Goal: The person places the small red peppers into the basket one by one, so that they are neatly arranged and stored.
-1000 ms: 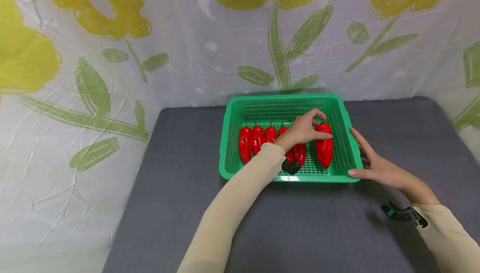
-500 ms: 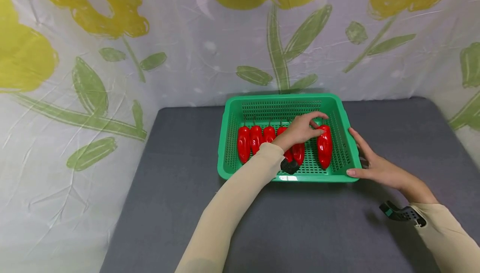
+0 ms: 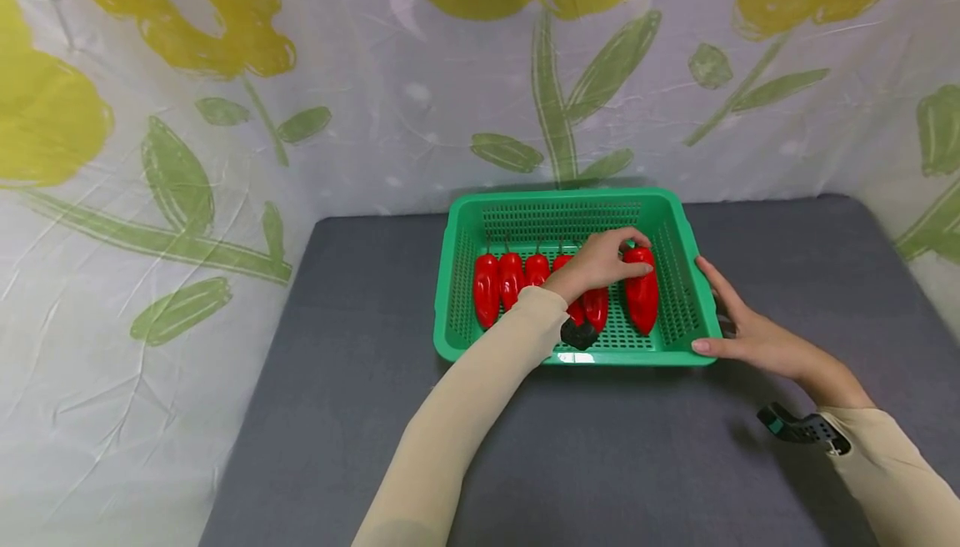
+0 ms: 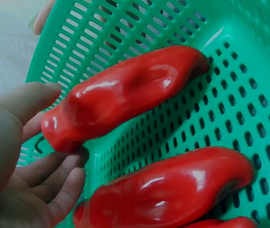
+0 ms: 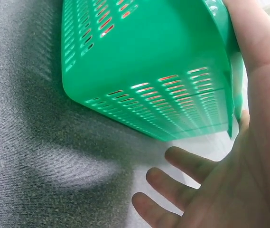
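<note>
A red pepper (image 3: 641, 293), long and glossy, lies at the right of a row of red peppers inside the green basket (image 3: 671, 358). My left hand (image 3: 596, 263) holds it by its stem end, the thumb across its top and the index finger behind. Close up in the left wrist view, the held pepper (image 4: 125, 97) tilts near the basket wall, with another pepper (image 4: 172, 190) below it. At the basket's right side, my right hand (image 3: 761, 338) rests its straight thumb and index finger on the rim. Its other fingers (image 5: 170, 187) reach out free below the rim.
The basket stands on a dark grey cloth-covered table (image 3: 360, 313), near its back edge. Behind rises a pale curtain (image 3: 375, 113) with yellow flowers. Several more peppers (image 3: 487, 290) lie side by side at the basket's left, partly hidden by the left forearm.
The left fingers loosened from the pepper's top half a second ago, then took hold of it again. The pepper has shifted slightly left and tilts now. The right hand stays on the rim.
</note>
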Demonstrator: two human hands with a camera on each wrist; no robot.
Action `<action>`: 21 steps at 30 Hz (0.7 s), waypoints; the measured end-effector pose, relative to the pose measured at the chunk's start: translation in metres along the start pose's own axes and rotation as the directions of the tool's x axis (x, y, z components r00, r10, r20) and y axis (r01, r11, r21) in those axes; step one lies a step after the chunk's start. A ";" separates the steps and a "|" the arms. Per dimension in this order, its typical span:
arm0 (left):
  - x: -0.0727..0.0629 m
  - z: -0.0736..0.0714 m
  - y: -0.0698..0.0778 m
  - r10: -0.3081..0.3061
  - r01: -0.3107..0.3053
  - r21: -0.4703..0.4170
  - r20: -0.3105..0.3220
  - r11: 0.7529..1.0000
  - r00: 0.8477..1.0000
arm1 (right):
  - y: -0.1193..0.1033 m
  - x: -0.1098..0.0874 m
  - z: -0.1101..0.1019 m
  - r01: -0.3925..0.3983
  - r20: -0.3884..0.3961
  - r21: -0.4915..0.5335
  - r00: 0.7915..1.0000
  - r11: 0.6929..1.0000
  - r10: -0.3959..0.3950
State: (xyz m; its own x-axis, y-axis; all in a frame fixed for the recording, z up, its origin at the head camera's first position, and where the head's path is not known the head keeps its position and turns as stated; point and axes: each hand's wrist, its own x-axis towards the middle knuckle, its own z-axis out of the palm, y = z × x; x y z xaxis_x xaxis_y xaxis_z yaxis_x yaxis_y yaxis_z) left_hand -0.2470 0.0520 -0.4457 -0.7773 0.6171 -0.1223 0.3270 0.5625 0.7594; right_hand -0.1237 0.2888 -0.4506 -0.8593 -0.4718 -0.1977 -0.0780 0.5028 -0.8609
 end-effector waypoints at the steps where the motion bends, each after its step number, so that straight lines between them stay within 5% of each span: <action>1: 0.000 0.000 0.000 -0.003 0.003 -0.001 -0.002 1.000 1.000 | 0.000 0.000 0.000 -0.001 0.001 0.003 1.000 1.000 0.001; 21: 0.002 -0.001 0.000 0.023 -0.023 0.019 0.018 1.000 1.000 | 0.002 0.000 0.000 0.003 -0.010 -0.006 1.000 1.000 -0.003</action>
State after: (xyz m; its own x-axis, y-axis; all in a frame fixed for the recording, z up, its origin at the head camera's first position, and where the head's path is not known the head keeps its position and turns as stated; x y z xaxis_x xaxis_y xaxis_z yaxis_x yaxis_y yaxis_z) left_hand -0.2492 0.0523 -0.4451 -0.7601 0.6394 -0.1161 0.3552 0.5584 0.7497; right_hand -0.1240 0.2896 -0.4525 -0.8642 -0.4660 -0.1900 -0.0837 0.5054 -0.8588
